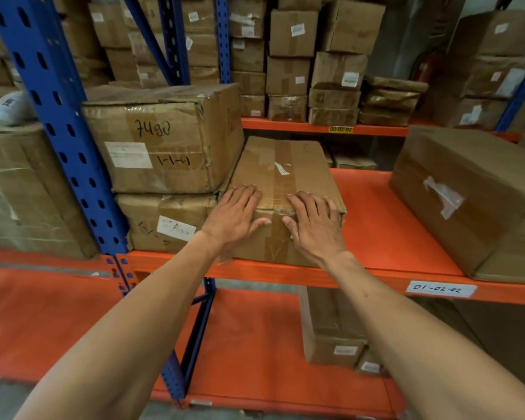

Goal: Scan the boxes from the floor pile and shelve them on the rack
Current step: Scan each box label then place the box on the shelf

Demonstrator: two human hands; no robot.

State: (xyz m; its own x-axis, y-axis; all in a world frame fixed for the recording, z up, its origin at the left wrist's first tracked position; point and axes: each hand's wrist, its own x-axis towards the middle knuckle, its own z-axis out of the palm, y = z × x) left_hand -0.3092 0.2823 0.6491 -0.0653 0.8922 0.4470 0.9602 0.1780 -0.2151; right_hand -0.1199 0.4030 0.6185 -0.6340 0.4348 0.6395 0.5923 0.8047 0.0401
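Note:
A taped brown cardboard box lies on the orange shelf of the rack, its near end at the shelf's front edge. My left hand rests flat on the box's near top edge, fingers straight, thumb over the front face. My right hand lies flat beside it on the same edge, fingers spread. The box touches a stack of two larger boxes on its left. No scanner is in view.
A big box sits on the shelf at the right, with bare orange shelf between it and my box. A blue upright stands left. A label reads 01-02-02. More boxes fill the lower shelf and the rack behind.

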